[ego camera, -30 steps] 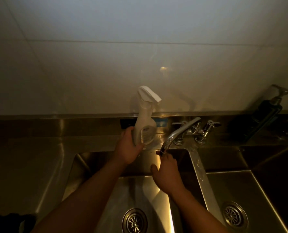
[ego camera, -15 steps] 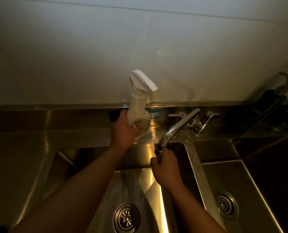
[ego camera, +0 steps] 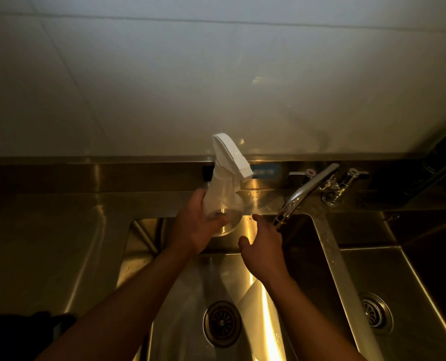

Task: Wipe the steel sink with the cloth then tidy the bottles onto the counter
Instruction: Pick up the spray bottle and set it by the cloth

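1. The left hand [ego camera: 193, 225] has its fingers curled round the lower body of the white spray bottle [ego camera: 224, 183]. It holds the bottle in the air over the back rim of the left basin [ego camera: 143, 246] of the steel sink.
2. The bottle's long axis runs up and away from that grip, leaning a bit right. The trigger head is on top and the nozzle points right.
3. The right hand [ego camera: 263, 246] is empty with its fingers loosely spread. It sits just beside the bottle's base on the right, under the tip of the faucet spout [ego camera: 302, 194]. As far as I can tell it isn't touching the bottle.
4. What matters imo is that the flat counter [ego camera: 60, 230] lies left of the basin, on the holding hand's side. So the left hand looks like the one to set the bottle down there. The back ledge [ego camera: 263, 196] just behind the bottle is the other option.
5. It's too dim to make out any cloth.
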Tool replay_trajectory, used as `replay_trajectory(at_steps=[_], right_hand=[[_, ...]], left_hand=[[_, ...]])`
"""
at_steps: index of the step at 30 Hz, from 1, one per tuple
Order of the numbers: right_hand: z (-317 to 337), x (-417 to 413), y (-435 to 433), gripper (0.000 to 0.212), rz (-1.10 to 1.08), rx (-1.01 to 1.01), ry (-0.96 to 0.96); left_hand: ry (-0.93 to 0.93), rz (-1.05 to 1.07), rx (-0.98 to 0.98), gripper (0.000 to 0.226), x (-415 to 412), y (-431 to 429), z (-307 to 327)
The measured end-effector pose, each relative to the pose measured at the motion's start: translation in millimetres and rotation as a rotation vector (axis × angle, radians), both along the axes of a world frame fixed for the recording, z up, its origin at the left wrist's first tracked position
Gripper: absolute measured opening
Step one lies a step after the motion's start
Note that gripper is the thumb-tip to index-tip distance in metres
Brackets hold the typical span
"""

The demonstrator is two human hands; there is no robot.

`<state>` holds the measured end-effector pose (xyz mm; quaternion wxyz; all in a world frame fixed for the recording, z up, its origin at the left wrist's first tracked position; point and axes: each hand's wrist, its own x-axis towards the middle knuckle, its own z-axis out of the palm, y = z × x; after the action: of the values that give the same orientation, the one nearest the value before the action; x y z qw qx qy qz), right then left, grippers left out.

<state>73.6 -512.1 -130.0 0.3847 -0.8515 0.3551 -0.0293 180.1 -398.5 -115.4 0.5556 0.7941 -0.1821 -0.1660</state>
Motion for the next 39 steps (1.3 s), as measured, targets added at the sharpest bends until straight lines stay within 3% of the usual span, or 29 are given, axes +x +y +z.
replay_trajectory(at_steps=[10,22,39], right_hand=[[18.4,-10.6,63.5,0.071,0.058,-0.081,0.096],[26.7,-7.9,149.0,0.070,0.211,-0.079,0.077],[23.9,33.6,269.9,0.060,0.091,-0.053,0.126]], left_hand=[[0.009,-0.005,0.042,0.059,-13.2,99.6,14.2],[-0.002,-0.009,0.021,0.061,-12.1,188.5,43.3],[-0.042,-0.069,0.087,0.066,70.3,325.5,41.8]])
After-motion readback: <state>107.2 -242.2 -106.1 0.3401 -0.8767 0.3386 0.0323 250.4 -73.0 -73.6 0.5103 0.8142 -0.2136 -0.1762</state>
